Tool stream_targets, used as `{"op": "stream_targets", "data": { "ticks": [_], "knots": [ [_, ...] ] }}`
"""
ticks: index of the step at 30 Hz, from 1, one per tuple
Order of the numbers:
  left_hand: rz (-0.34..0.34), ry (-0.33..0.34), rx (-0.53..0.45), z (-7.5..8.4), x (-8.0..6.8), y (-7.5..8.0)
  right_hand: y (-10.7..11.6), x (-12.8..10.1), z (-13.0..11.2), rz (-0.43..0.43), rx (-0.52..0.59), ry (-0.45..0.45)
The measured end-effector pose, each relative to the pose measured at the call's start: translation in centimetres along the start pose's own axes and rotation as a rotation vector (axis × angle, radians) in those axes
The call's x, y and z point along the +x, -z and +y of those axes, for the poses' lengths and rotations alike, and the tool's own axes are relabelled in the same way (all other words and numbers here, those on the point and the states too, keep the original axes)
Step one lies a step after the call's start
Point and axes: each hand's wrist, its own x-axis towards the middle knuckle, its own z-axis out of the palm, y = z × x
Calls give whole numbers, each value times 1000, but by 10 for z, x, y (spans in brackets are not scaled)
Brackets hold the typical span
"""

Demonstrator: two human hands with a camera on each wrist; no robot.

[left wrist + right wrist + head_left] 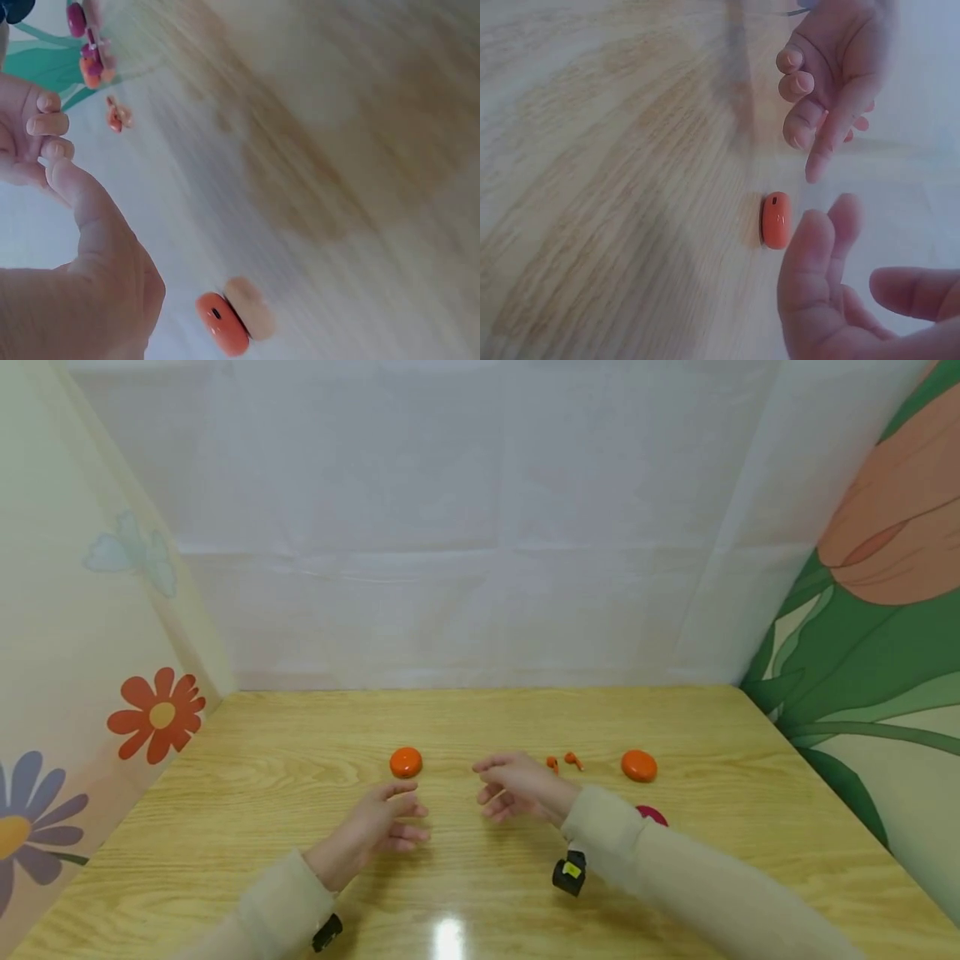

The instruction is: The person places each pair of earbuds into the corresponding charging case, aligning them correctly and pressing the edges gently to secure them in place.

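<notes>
My left hand (378, 822) hovers over the table with fingers relaxed and holds nothing. Just beyond it sits a glossy orange earbud case (406, 762), lid down; the left wrist view shows a small dark port on that case (223, 324). To the right, my right hand (517, 785) is also raised, loosely bent and holding nothing, its fingers toward the left hand. Two orange earbuds (573, 761) lie beyond its wrist. Farther right is a second orange case (639, 766). A magenta case (76, 19) and magenta earbuds (91, 51) appear in the left wrist view.
The right sleeve (607, 835) partly covers a magenta item (652, 815) in the head view. A white cloth backdrop (487, 543) stands at the back edge of the wooden table (247, 760). Flower-printed panels (892, 652) flank both sides.
</notes>
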Motion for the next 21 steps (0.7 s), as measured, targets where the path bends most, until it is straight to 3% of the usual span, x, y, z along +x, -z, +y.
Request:
{"op": "stream_targets", "data": {
  "ticks": [13, 21],
  "knots": [
    [-39, -10, 15, -4, -8, -27, 13, -22, 15, -14, -19, 27],
    [-61, -13, 24, -5, -9, -39, 23, -31, 18, 24, -26, 22]
  ]
}}
